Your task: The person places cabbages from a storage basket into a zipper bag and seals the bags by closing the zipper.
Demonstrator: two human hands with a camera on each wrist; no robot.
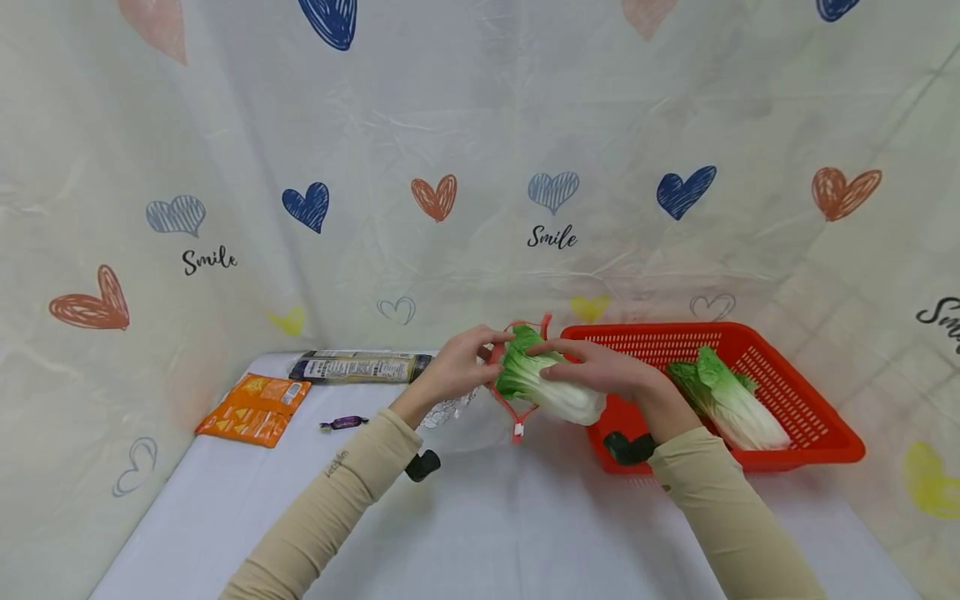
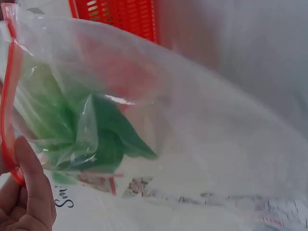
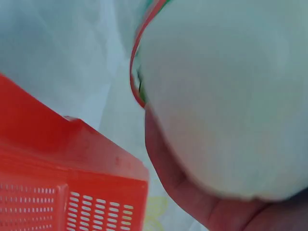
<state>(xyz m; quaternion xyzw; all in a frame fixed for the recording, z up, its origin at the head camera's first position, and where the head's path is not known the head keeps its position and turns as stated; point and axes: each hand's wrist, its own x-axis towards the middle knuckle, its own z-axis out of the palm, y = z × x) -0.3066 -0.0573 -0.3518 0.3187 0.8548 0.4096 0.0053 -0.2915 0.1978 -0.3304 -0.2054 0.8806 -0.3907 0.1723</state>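
Observation:
My right hand (image 1: 592,367) grips a napa cabbage (image 1: 551,387) with a white stem and green leaves, its leafy end inside the mouth of a clear zip bag (image 1: 517,379) with a red zipper edge. My left hand (image 1: 461,367) pinches the bag's red rim and holds it apart. In the left wrist view the green leaves (image 2: 101,134) show through the clear bag (image 2: 202,144), with my fingers (image 2: 29,192) on the red zip edge. The right wrist view shows the cabbage's white stem (image 3: 226,96) lying in my palm (image 3: 192,192).
A red perforated basket (image 1: 817,417) at the right holds a second napa cabbage (image 1: 727,400). At the left of the white table lie an orange snack packet (image 1: 255,408), a dark long package (image 1: 360,367) and a small purple candy (image 1: 343,422). A heart-printed cloth hangs behind.

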